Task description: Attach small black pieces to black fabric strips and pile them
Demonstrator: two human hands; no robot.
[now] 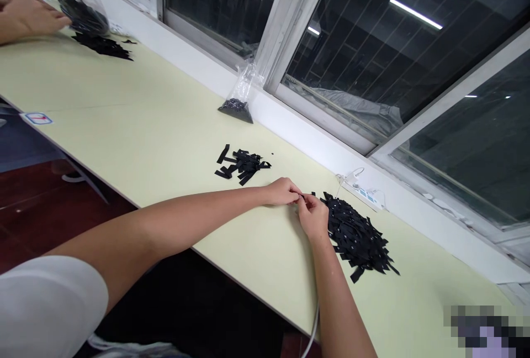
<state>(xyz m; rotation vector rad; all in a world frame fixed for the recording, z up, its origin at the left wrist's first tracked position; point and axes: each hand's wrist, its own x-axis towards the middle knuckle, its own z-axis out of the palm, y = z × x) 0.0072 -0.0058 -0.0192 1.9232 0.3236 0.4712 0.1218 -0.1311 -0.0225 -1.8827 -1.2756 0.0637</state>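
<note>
My left hand (282,191) and my right hand (313,215) meet above the table, fingertips pinched together. Between them shows a bit of a small black strip (302,197), mostly hidden by the fingers. Right beside my right hand spreads a large heap of short black strips (356,232), with small pale specks on some. Beyond my left forearm lies a smaller, looser pile of black strips (247,165).
A clear plastic bag (239,103) with small dark pieces stands against the wall. A power strip (365,196) with cables lies along the wall. Far left, another person's hand (31,15) is near black strips (103,46) and a larger bag (85,12). A white cable (313,329) crosses the table's front edge.
</note>
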